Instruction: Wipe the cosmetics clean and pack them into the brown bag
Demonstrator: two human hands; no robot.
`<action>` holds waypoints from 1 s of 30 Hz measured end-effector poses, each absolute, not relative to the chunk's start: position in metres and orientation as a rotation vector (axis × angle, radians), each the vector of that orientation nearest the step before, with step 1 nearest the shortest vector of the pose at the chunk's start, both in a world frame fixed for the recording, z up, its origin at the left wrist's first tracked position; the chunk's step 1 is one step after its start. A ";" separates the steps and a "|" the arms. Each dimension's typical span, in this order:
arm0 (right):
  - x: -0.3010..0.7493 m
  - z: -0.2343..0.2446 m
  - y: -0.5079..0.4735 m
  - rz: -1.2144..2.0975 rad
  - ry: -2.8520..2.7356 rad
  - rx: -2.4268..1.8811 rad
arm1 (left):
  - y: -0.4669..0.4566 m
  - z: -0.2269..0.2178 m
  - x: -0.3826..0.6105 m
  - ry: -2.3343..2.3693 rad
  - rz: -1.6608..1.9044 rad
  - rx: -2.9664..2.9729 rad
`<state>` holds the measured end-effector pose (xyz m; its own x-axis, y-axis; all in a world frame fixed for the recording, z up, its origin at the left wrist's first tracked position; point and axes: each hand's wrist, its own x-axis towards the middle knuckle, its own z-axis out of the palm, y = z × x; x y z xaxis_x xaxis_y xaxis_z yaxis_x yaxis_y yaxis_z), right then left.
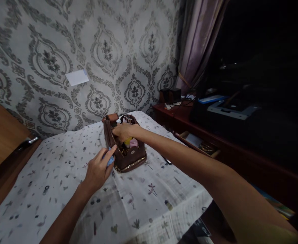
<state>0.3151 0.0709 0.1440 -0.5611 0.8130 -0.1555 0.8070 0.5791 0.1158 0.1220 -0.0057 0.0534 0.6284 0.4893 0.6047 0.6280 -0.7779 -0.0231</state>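
A brown leather pouch point(131, 158) stands open on a table covered with a white patterned cloth point(144, 200). Small items fill it, among them a yellow one and a pink one point(133, 143). My right hand point(122, 131) reaches into the top of the pouch, fingers curled among the contents; what it grips is hidden. My left hand point(98, 169) rests against the pouch's near left side and pinches a small blue object point(110, 160) between thumb and fingers.
A patterned wall with a white paper slip point(77, 77) rises behind the table. A dark wooden desk point(215, 135) with an open drawer, a printer point(230, 110) and a curtain point(197, 44) stand to the right. A wooden panel point(1, 135) is at left.
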 end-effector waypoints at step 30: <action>0.330 0.134 0.095 -0.514 2.754 1.096 | -0.007 0.055 0.122 -0.886 -0.854 -2.618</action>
